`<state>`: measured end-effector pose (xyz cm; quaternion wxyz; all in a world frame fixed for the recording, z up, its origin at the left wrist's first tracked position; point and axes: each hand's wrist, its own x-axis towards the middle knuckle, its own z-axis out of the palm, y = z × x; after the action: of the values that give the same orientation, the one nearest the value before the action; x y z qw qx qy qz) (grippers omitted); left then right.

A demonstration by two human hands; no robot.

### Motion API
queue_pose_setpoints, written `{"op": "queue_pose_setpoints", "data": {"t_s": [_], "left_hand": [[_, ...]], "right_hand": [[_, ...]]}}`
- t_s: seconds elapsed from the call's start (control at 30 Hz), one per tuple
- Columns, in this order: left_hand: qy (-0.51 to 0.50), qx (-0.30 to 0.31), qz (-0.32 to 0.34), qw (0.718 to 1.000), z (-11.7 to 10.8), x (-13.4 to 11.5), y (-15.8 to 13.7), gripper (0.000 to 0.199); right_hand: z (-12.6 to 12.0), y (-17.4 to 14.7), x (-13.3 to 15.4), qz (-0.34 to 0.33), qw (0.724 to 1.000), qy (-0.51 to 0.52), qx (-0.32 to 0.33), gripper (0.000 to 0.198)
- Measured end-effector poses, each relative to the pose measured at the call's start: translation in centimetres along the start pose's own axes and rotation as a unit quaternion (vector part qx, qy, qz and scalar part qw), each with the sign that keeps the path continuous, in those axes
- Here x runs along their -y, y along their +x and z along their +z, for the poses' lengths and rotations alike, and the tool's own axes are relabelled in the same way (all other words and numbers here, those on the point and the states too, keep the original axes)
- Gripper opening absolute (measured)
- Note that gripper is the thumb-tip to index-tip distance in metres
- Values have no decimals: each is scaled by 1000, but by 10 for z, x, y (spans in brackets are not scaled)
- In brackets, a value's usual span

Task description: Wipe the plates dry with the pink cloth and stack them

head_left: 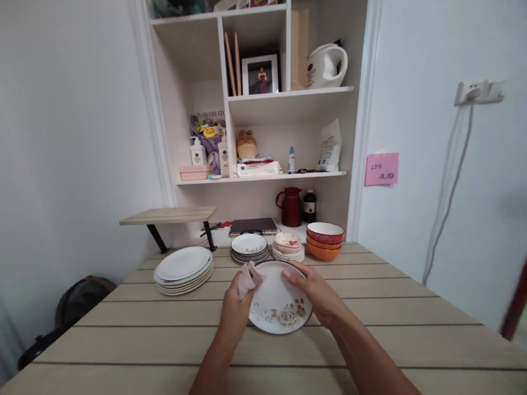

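A white plate (276,296) with a brown flower pattern and a dark rim is held above the table, tilted toward me. My right hand (315,291) grips its right edge, thumb on the face and fingers behind. At the plate's upper left, my left hand (239,302) is closed around a pale pink cloth (248,280), which touches the rim. Just beyond stands a stack of similar flowered plates (249,245). Beside it are small white plates (288,253) with little patterned bowls (287,241) on top.
Larger white plates (184,266) are stacked at the left, near a small raised wooden shelf (168,215). Red and orange bowls (324,241) are nested at the right. Behind the slatted table (387,323) are a red jug (291,207), a dark bottle (309,207) and shelving (288,97).
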<state>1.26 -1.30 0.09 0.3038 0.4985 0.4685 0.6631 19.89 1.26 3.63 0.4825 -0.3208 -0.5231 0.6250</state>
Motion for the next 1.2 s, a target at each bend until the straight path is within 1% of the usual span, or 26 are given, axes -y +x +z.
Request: {"op": "queue_pose_setpoints", "data": {"t_s": [0.13,0.2,0.3,0.37,0.47,0.57,0.63,0.7,0.77,0.83,0.93,1.0,1.07,1.13,1.2], "left_hand": [[-36,-20,-27,999,1,3,0,53],[-75,-26,-47,996,3,5,-2,57],[-135,-32,-75,987,15,7,-7,61],[-146,-33,-81,985,26,8,-12,64],[-173,-29,-82,981,41,9,-18,67],[-215,-33,-106,970,48,12,-20,69],[-229,-47,-133,963,45,13,-18,68],[-226,-63,-139,962,37,11,-15,66],[-202,-78,-123,969,26,7,-10,63],[-158,-80,-98,979,14,1,-6,62],[-76,-57,-51,994,0,-6,-1,60],[-25,-35,-20,999,-5,-5,1,56],[-1,-14,-4,1000,-9,-2,3,53],[2,-8,-11,1000,-10,3,4,54],[-3,-20,-29,999,-11,5,5,58]], "right_hand": [[7,5,-10,-41,998,35,-26,46],[10,8,-13,-44,994,75,-60,49],[10,13,-16,-42,978,151,-136,63],[7,16,-18,-48,965,191,-170,70],[7,20,-25,-58,948,241,-198,72],[15,20,-34,-66,934,282,-211,70],[21,20,-37,-54,933,295,-201,68],[23,20,-36,-25,943,291,-162,66],[19,18,-30,3,960,262,-98,66],[12,15,-21,12,976,216,-40,66],[1,8,-11,21,989,144,7,63],[-1,4,-9,42,994,99,27,58],[0,3,-11,63,994,79,38,54],[3,4,-17,72,993,95,28,50],[9,7,-24,71,990,126,-2,48]]}}
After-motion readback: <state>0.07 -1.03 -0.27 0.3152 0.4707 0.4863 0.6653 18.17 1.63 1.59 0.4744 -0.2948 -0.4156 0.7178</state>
